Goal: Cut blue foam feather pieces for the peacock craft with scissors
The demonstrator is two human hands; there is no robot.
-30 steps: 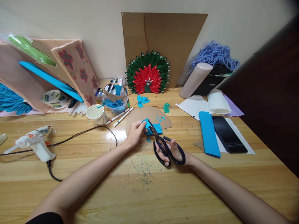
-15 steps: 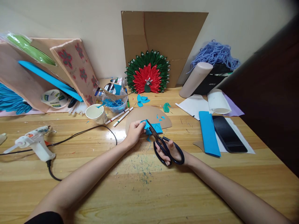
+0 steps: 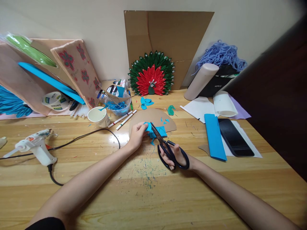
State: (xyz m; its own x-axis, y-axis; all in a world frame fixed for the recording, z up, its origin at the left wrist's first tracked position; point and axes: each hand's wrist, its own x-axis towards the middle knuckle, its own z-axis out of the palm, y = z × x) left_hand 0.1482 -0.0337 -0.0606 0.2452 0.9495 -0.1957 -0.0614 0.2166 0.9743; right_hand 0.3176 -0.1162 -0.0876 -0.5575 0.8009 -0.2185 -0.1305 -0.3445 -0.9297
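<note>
- The left hand (image 3: 137,134) reaches in from the lower left, forearm lying low over the wooden surface (image 3: 148,191), fingers pinched on a small blue paper piece (image 3: 149,127).
- The right hand (image 3: 177,154) comes in from the lower right, thumb and fingers through the black loops of the scissors (image 3: 168,149), gripping them.
- The blades point up and left, their tips at the blue piece, over a brown card half-circle (image 3: 153,117).
- Against half a second ago, the left hand has turned the piece slightly; the scissors have barely shifted.
- A glue gun (image 3: 35,147) lies well apart to the left.
</note>
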